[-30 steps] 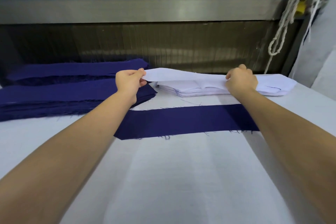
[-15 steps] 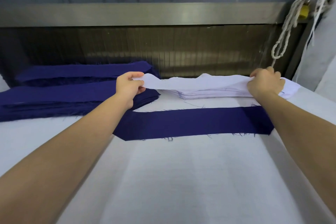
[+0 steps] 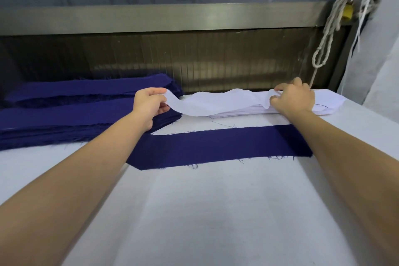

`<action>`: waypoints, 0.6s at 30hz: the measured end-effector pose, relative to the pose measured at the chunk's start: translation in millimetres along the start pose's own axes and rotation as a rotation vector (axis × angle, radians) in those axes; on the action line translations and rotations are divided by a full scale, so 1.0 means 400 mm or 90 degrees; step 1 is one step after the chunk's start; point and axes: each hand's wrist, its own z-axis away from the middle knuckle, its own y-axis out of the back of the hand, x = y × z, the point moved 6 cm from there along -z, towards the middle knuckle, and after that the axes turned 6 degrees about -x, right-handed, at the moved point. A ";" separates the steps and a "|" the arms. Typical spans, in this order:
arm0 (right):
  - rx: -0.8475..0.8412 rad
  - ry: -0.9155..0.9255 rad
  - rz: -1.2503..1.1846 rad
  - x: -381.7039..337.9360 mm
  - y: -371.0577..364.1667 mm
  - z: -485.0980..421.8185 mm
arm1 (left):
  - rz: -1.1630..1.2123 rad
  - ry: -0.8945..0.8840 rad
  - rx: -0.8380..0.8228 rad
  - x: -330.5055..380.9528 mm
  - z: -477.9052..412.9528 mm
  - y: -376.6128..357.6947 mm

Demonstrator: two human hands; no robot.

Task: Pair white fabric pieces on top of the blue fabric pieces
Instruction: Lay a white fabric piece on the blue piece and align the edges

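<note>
Right hand point(image 3: 293, 98) shifted inward, slackening white piece point(image 3: 207, 103) pinched with left hand point(image 3: 149, 103).

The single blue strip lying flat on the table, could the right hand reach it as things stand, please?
Probably yes: the blue strip lies uncovered just nearer the person, though the right hand is pinching the white piece.

No lettering, number or brand is legible. A thin dark curved line on the stack of white fabric pieces point(image 3: 328, 101) forms no readable character.
</note>
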 end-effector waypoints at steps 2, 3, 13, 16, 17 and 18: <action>0.027 0.051 0.051 -0.011 0.001 -0.002 | 0.007 0.003 0.004 0.001 -0.001 0.005; 0.046 0.073 0.060 -0.014 0.003 -0.002 | 0.011 0.004 0.005 0.001 -0.002 0.007; 0.047 0.101 -0.309 -0.053 0.003 -0.002 | 0.034 0.016 0.019 -0.006 -0.003 0.008; -0.001 0.030 -0.248 -0.042 -0.012 -0.010 | 0.028 0.013 0.008 -0.008 0.001 0.003; -0.010 0.018 -0.226 -0.041 -0.014 -0.011 | 0.028 0.012 0.006 -0.007 0.001 0.004; -0.019 0.007 -0.210 -0.040 -0.016 -0.012 | 0.026 0.012 0.007 -0.005 0.001 0.005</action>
